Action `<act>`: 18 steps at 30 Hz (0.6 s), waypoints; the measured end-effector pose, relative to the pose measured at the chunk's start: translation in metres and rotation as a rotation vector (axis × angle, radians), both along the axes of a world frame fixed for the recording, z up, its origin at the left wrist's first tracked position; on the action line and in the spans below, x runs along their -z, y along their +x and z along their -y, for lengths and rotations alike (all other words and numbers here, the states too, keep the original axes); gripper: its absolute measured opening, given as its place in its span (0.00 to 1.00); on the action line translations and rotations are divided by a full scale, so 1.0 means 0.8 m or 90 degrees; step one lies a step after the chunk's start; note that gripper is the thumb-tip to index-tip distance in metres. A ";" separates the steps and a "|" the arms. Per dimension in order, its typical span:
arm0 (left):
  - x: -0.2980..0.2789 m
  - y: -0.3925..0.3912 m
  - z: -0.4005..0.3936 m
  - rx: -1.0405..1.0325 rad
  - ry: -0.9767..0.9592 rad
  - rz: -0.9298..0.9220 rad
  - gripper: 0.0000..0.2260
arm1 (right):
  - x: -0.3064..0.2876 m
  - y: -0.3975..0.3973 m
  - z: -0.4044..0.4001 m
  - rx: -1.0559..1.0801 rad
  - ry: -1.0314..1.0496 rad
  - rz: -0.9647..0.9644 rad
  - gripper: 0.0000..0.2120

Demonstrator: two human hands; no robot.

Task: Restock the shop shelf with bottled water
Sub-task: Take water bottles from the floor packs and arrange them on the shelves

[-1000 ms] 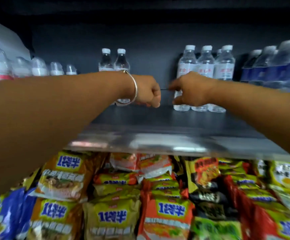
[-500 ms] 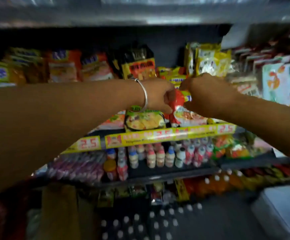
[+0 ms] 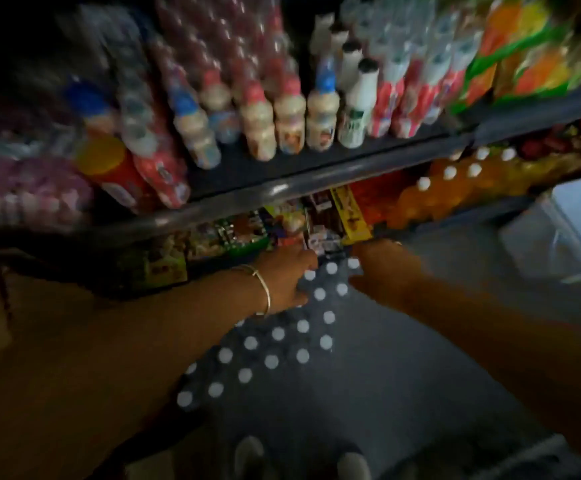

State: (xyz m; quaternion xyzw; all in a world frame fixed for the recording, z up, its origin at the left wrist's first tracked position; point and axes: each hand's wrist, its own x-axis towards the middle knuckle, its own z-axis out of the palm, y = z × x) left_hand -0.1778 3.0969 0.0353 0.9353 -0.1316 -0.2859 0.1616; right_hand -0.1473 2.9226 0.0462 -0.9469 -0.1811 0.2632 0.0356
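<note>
Shoes (image 3: 251,455) at bottom edge. Pack of water bottles (image 3: 275,341) on the floor, white caps up. Left hand (image 3: 287,277) and right hand (image 3: 377,268) at the pack's far end, touching it; grip too blurred to tell. Beyond: shelf edge (image 3: 282,192), yogurt drink bottles (image 3: 289,116), orange bottles (image 3: 455,181).

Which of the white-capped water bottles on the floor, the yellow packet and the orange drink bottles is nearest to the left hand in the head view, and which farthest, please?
From the left hand:
1. White-capped water bottles, right beside it.
2. Yellow packet, above, right.
3. Orange drink bottles, far right.
</note>
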 end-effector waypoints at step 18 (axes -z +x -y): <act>0.399 -0.052 0.023 0.095 0.004 0.011 0.18 | 0.508 -0.103 0.034 0.148 0.198 -0.128 0.32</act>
